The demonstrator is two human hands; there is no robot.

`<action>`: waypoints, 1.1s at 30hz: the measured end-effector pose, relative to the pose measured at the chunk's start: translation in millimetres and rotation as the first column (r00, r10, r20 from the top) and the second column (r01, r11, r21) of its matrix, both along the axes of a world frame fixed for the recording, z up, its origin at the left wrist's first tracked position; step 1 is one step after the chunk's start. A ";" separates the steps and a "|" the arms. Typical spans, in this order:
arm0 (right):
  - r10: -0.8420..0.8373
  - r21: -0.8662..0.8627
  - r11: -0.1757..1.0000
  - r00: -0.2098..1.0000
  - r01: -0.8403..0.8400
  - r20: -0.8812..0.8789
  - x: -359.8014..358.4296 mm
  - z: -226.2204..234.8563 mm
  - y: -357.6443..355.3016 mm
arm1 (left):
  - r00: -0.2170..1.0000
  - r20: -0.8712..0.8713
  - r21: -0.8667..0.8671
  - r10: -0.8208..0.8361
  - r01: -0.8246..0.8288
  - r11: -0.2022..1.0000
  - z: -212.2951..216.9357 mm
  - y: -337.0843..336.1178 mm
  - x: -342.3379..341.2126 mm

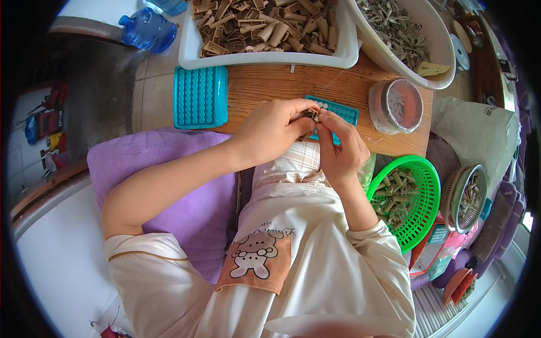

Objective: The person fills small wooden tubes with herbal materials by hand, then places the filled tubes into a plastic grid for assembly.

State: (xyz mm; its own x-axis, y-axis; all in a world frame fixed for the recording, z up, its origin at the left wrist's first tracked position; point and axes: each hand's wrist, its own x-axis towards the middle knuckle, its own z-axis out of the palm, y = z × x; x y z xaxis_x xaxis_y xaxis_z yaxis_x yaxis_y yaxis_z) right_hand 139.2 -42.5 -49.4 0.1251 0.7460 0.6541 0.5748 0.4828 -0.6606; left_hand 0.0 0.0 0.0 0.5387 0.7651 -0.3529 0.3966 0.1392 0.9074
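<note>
1. Small dark part (311, 114): just above the frame's centre, over the worktop's (265, 84) near edge. The fingertips of both hands pinch it: left hand (267, 128) on its left, right hand (342, 143) on its right. Its finer detail is hidden by fingers.
2. Risk: the part could slip from that narrow pinch if either thumb eases off, perhaps dropping into the lap below.
3. Risk: the teal tray (350, 116), just behind the right hand, could be knocked by a knuckle, upsetting the small white pieces in it.
4. Surface: wood-grained worktop, with a stack of teal trays (200, 97) at its left, a clear tub (380, 107) at its right, and a white bin (270, 62) of brown parts at top centre.
5. Room: blue water bottle (149, 31) upper left, purple cushion (163, 146) left of centre, green basket (429, 174) right of centre.
</note>
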 end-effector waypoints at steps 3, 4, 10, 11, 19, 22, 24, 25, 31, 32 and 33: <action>0.073 -0.079 0.994 0.997 -0.073 -0.003 6.3 7.7 1.5 | 0.996 -0.091 0.063 -0.015 0.021 0.998 0.0 -0.5 1.8; 0.144 -0.276 0.952 0.989 -0.133 0.021 8.0 14.9 1.1 | 0.988 -0.148 0.110 -0.036 0.053 0.993 -1.6 -0.4 -0.7; 0.483 -0.742 0.566 0.874 -0.358 -0.053 26.1 56.4 31.4 | 0.967 -0.193 0.253 -0.165 0.212 0.944 0.0 -5.5 -1.1; 0.585 -0.750 0.503 0.808 -0.429 -0.069 28.8 55.8 37.9 | 0.955 -0.214 0.248 -0.208 0.259 0.934 -0.2 -6.1 -1.5; 0.518 -0.618 0.662 0.855 -0.424 -0.033 32.5 25.6 156.6 | 0.973 0.225 -0.104 -0.052 0.077 0.992 -19.6 -0.8 -3.2; 0.177 -0.310 0.949 0.900 -0.049 0.399 22.7 -9.5 210.0 | 0.983 0.184 -0.281 -0.016 0.068 0.957 -5.2 8.7 1.7; 0.143 -0.278 0.960 0.819 0.021 0.556 5.1 -11.8 219.8 | 0.991 0.136 -0.215 -0.016 0.045 0.976 -7.2 9.4 -2.4; 0.100 -0.236 0.967 0.710 0.096 0.697 -0.9 -10.5 223.7 | 0.996 0.090 -0.151 -0.020 0.034 0.988 -8.5 9.8 -4.2; 0.083 -0.156 0.987 0.716 0.036 0.693 5.3 -20.3 240.0 | 0.977 0.199 -0.214 0.074 -0.030 0.976 -10.6 11.3 -4.9; 0.063 -0.073 0.997 0.797 -0.023 0.601 9.7 -14.1 234.8 | 0.977 0.199 -0.216 0.072 -0.028 0.976 -10.6 12.6 -4.5; 0.055 -0.076 0.997 0.796 -0.011 0.603 17.9 -7.6 226.1 | 0.966 0.240 -0.230 0.092 -0.035 0.972 -9.3 13.7 -2.2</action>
